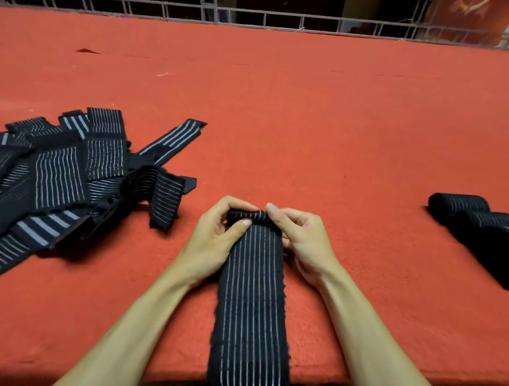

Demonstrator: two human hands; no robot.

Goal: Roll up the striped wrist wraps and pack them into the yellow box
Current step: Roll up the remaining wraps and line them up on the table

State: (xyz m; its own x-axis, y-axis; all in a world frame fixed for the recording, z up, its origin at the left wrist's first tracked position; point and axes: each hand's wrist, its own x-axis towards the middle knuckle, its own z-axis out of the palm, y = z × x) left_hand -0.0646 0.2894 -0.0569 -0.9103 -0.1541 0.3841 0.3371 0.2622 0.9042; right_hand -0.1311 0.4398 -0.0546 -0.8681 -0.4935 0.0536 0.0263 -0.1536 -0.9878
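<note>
A long black wrist wrap with thin white stripes (251, 302) lies lengthwise on the red surface and hangs over its near edge. Its far end is folded into a small roll. My left hand (217, 236) pinches the left side of that roll with thumb and curled fingers. My right hand (301, 238) pinches the right side. A loose heap of several unrolled striped wraps (53, 178) lies at the left. Three rolled wraps (490, 233) sit in a row at the right edge. No yellow box is in view.
The red carpeted surface (317, 121) stretches far back to a metal truss rail (265, 18). Its near edge (400, 378) drops off just below my forearms. A red banner (500, 20) hangs at the top right.
</note>
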